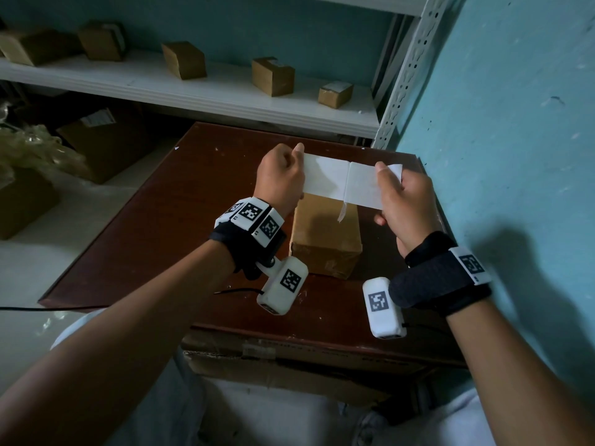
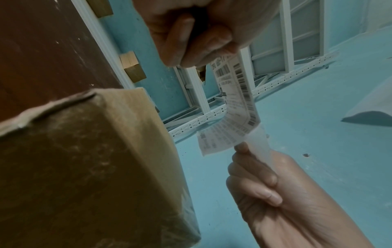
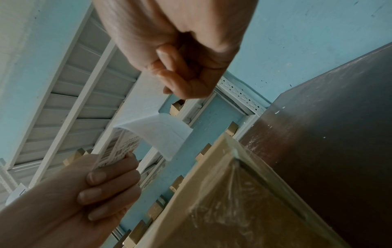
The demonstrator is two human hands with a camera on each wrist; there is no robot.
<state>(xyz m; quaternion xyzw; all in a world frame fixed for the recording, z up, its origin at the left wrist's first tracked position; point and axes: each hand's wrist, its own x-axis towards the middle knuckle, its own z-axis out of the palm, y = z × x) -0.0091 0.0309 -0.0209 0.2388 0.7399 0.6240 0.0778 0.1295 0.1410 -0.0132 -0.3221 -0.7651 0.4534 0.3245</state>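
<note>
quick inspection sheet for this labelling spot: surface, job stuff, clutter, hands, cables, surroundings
surface: dark brown table, scuffed, with pale specks.
job's things: white label strip held in the air over a taped cardboard box that stands on the table; barcodes are printed on the strip's underside.
clutter: crumpled clear plastic and cartons lie on the floor to the left.
grippers: left hand pinches the strip's left end, right hand pinches its right end.
cables: thin black cable by the left wrist camera.
surroundings: white shelf with small boxes; blue wall.
</note>
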